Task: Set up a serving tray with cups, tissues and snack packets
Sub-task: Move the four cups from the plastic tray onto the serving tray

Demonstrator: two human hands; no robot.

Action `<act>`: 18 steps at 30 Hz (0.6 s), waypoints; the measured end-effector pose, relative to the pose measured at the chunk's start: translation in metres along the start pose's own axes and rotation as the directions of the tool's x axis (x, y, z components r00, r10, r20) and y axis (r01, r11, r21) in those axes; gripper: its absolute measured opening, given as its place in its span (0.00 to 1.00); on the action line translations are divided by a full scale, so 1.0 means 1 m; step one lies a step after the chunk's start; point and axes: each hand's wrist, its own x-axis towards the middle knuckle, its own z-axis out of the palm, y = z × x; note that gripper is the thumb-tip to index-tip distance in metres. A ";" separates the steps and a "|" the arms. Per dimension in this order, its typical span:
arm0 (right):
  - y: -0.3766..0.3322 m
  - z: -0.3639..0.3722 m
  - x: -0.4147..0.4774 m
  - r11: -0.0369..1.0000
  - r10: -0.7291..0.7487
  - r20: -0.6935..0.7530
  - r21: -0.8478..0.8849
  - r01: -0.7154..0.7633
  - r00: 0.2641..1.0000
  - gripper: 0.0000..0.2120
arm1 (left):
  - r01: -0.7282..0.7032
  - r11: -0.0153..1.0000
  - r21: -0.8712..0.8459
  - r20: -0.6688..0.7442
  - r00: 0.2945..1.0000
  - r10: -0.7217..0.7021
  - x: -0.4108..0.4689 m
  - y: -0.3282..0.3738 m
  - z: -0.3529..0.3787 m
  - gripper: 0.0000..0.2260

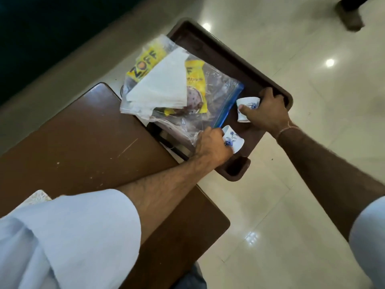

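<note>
A dark brown serving tray [210,49] juts past the edge of a brown wooden table [83,147], over the floor. On it lie yellow snack packets [145,61] inside clear zip bags [220,97], with white tissues [164,80] draped on top. My left hand [212,147] grips a white cup with a blue flower [234,140] at the tray's near end. My right hand [264,113] grips a second white cup with a blue flower [248,105] by the tray's right rim. Both cups are tilted.
Glossy cream floor tiles [291,205] spread to the right and below the tray. A dark furniture leg [352,15] stands at the top right. A dark wall or panel [41,28] fills the top left. My pale blue sleeve [68,236] covers the table's near part.
</note>
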 end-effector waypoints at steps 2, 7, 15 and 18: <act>0.003 0.005 0.004 0.997 0.019 0.067 0.077 -0.024 0.998 0.36 | 0.019 1.000 -0.010 -0.024 1.000 -0.019 0.003 0.002 0.003 0.23; 0.006 0.007 0.011 0.972 0.050 0.133 0.220 -0.079 0.990 0.38 | -0.033 0.989 -0.144 -0.040 0.999 0.028 0.002 -0.001 -0.002 0.22; -0.002 0.012 -0.015 0.959 -0.014 -0.016 0.284 0.018 1.000 0.30 | -0.022 0.895 -0.445 -0.203 0.976 -0.077 -0.040 -0.031 -0.037 0.17; -0.023 0.009 -0.036 0.938 -0.073 -0.088 0.334 0.099 0.993 0.30 | -0.014 0.820 -0.573 -0.268 0.948 -0.171 -0.070 -0.051 -0.060 0.26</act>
